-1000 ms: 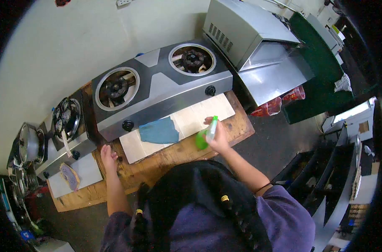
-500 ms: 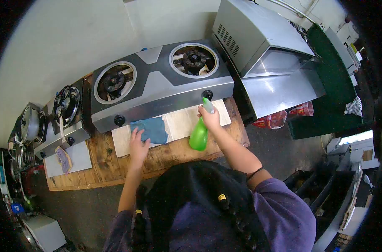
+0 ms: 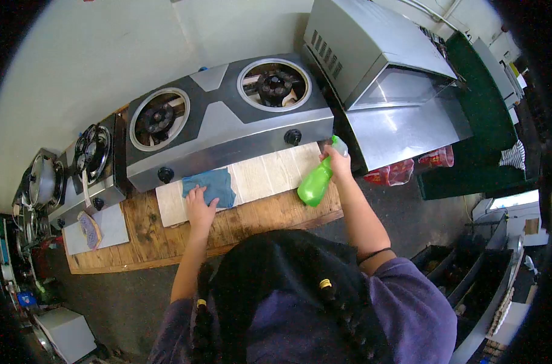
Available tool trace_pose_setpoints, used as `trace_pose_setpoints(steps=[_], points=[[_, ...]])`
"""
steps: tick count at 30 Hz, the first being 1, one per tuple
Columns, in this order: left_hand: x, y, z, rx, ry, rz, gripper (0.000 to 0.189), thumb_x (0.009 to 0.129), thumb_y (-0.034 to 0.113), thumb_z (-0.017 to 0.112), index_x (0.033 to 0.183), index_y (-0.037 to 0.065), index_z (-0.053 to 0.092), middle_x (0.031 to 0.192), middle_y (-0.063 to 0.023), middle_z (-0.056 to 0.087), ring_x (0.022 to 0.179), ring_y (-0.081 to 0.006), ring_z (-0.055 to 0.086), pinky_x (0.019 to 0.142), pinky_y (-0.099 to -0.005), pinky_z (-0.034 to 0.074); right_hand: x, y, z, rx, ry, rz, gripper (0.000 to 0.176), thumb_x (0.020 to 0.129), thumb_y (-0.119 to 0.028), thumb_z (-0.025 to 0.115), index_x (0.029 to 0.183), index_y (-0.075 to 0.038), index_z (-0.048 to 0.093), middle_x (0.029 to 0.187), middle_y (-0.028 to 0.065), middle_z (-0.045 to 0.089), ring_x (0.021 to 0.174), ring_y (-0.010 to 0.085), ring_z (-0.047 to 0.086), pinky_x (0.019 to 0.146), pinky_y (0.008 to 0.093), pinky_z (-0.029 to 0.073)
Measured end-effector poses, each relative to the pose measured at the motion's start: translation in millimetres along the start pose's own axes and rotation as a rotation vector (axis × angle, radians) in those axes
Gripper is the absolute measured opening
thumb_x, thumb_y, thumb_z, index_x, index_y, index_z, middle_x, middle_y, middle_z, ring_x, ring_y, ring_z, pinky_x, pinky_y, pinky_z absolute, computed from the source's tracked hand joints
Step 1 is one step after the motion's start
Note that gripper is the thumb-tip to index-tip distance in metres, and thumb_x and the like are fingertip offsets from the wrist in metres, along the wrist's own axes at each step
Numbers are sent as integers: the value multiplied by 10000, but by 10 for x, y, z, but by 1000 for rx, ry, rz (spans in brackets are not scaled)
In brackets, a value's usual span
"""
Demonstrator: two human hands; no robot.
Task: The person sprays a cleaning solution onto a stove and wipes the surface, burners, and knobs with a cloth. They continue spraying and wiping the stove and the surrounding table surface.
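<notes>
My right hand [image 3: 338,161] is wrapped round the neck of a green spray bottle [image 3: 315,185], whose nozzle end points up toward the stove. The bottle is tilted and held over the right end of a pale wood-grain board [image 3: 269,177]. My left hand [image 3: 199,207] lies with its fingers spread on the lower edge of a blue cloth [image 3: 216,187]. That cloth rests flat on the board's left part. Just behind the board stands a two-burner gas stove [image 3: 218,134] with round black knobs on its front.
The wooden table [image 3: 145,233] carries the stove. Left are a smaller stove [image 3: 106,189] with a pot [image 3: 42,179], and a purple-and-yellow cloth [image 3: 89,230] on a white sheet [image 3: 113,225]. A metal cabinet [image 3: 355,51] over a steel surface [image 3: 403,136] stands right, with red bags [image 3: 390,175] below.
My right hand has moved to the right with the spray bottle, which is now more tilted. My left hand stays on the blue cloth. The view has shifted slightly.
</notes>
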State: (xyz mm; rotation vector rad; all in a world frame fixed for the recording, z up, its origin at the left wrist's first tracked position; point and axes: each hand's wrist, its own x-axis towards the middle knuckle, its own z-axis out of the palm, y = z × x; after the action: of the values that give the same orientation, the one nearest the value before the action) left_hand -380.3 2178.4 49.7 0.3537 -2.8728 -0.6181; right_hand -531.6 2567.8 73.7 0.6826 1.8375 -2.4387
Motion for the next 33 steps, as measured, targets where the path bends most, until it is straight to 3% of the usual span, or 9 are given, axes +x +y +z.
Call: trace_pose_setpoints(steps=[5, 13, 17, 19, 22, 24, 26, 30, 33], points=[[23, -43, -50, -57, -87, 22, 585, 681, 246, 761, 1175, 41, 526, 1255, -191, 474, 1151, -359, 444, 982, -418, 370, -294, -106, 118, -150, -3, -50, 208, 764, -99, 664, 930, -28, 560, 763, 57, 579, 631, 168, 602, 591, 299, 487], [-260, 395, -771, -571, -379, 349, 865, 626, 366, 813, 1294, 3, 401, 1285, -214, 446, 1213, -350, 434, 1000, -409, 369, -1714, 30, 1668, -482, -742, -377, 329, 759, -187, 740, 1002, -49, 566, 924, 36, 582, 839, 132, 569, 754, 282, 462], [-435, -114, -886, -627, -196, 88, 804, 623, 278, 801, 1276, 17, 411, 1194, -191, 525, 1118, -331, 524, 926, -387, 427, -2311, 355, 2566, -596, -901, -719, 492, 709, -228, 780, 1099, -35, 551, 1110, 124, 525, 1039, 232, 521, 899, 350, 413], [-549, -721, -718, -1118, -148, -116, 716, 640, 227, 778, 1233, 17, 437, 1133, -162, 552, 1056, -295, 552, 889, -381, 443, -2541, 381, 2855, -668, -1104, -848, 665, 659, -303, 794, 1201, -36, 518, 1244, 196, 476, 1200, 324, 431, 1021, 407, 334], [-622, -1045, -1235, -626, 61, -100, 537, 669, 104, 748, 1132, 22, 488, 1072, -111, 553, 993, -214, 557, 851, -356, 457, -2482, 491, 3077, -704, -1472, -702, 718, 662, -323, 787, 1254, -46, 489, 1286, 185, 464, 1219, 331, 420, 1029, 407, 331], [-705, -1433, -1250, -924, 224, -140, 449, 687, 10, 721, 1079, 31, 504, 1070, -91, 532, 996, -180, 540, 843, -344, 463, -2179, 724, 3050, -931, -1270, -818, 656, 692, -288, 755, 1258, -78, 497, 1255, 158, 490, 1180, 336, 441, 1011, 409, 352], [-689, -1622, -1460, -738, 430, -101, 433, 702, -54, 699, 1078, 32, 502, 1062, -93, 514, 985, -185, 530, 843, -337, 458, -1879, 986, 2902, -1187, -916, -837, 603, 713, -258, 731, 1249, -95, 508, 1233, 144, 505, 1149, 334, 457, 998, 410, 364], [-616, -2081, -1561, -905, 455, -439, 429, 726, -51, 694, 1099, 17, 493, 1064, -96, 514, 989, -184, 508, 873, -328, 433, -1572, 1310, 2359, -1348, -924, -988, 439, 755, -192, 650, 1173, -111, 542, 1167, 116, 524, 1096, 320, 475, 924, 407, 418], [-531, -2294, -1430, -771, 515, -358, 440, 730, -33, 705, 1115, 11, 494, 1075, -108, 519, 1010, -191, 499, 889, -322, 427, -1565, 1268, 2034, -1319, -921, -966, 368, 757, -126, 612, 1119, -105, 554, 1090, 112, 530, 1041, 326, 480, 912, 413, 415]])
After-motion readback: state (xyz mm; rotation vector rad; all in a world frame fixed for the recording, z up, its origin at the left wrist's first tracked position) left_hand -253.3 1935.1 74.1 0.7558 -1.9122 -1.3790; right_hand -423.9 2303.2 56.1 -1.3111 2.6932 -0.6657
